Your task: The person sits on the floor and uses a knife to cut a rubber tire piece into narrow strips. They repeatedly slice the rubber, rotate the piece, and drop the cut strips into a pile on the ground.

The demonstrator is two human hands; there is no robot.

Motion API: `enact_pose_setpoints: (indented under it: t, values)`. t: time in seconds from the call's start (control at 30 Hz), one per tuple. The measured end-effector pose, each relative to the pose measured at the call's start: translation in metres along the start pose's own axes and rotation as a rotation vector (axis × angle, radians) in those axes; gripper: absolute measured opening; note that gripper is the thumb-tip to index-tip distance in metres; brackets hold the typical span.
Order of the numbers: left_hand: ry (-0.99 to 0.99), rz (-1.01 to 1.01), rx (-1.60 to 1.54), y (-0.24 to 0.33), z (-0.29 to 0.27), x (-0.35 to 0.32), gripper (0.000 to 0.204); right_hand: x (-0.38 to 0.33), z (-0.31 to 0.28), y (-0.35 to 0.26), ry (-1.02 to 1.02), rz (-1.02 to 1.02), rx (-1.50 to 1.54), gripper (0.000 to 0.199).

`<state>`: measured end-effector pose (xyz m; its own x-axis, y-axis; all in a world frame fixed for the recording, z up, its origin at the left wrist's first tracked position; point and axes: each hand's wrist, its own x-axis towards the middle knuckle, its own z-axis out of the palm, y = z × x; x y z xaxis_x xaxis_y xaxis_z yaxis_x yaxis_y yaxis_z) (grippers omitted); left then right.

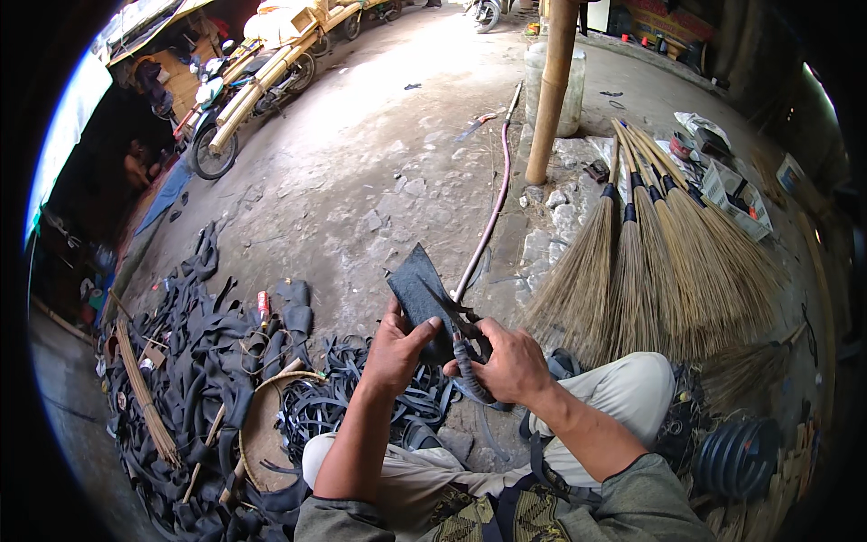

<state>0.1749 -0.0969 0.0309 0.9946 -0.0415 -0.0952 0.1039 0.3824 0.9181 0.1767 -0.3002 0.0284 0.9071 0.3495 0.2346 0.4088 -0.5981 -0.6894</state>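
Note:
My left hand (396, 352) grips a flat piece of black rubber sheet (418, 278) between thumb and fingers, held up over my lap. In my right hand (515, 364) is a pair of scissors (467, 363) with thick wrapped handles, the fingers closed around them. The scissor blades lie along the right side of the sheet; whether they are biting into it I cannot tell. Just below my hands, a tangle of thin black rubber strips (316, 411) is piled near my left knee.
Dark rubber scraps (212, 361) are heaped on the left, with a bundle of thin sticks (144, 397) on top. Several brooms (650, 262) lean at the right, beside a wooden post (549, 99). A pink hose (502, 190) crosses the floor. A motorbike (217, 149) carrying poles stands far left.

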Motion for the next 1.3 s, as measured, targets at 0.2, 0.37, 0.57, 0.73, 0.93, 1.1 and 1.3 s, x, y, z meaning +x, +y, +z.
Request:
enact_pose_setpoints:
  t: [0.2,0.37,0.57,0.73,0.93,1.1,1.3]
  values:
    - [0.072,0.067,-0.157,0.0,-0.009,0.009,0.06,-0.003,-0.003,-0.003,-0.142,0.133,0.105,0.073]
    - [0.028,0.002,-0.012,-0.001,-0.009,0.003,0.057,0.002,0.005,-0.005,0.009,0.027,0.085,0.074]
    - [0.007,-0.017,0.012,-0.004,-0.005,0.001,0.056,0.001,-0.001,0.0,-0.129,0.161,0.121,0.077]
    - [0.014,-0.089,0.076,-0.003,-0.008,0.002,0.059,0.002,-0.001,0.001,-0.106,0.17,0.155,0.074]
    - [-0.077,-0.138,0.128,-0.01,-0.007,-0.001,0.059,0.005,0.004,0.007,-0.097,0.215,0.196,0.057]
    - [-0.059,-0.13,0.181,-0.009,-0.011,0.001,0.059,0.006,0.005,0.013,-0.195,0.332,0.289,0.03]
    - [0.033,-0.175,0.129,-0.013,-0.01,0.001,0.055,0.002,0.015,0.027,-0.143,0.262,0.546,0.06]
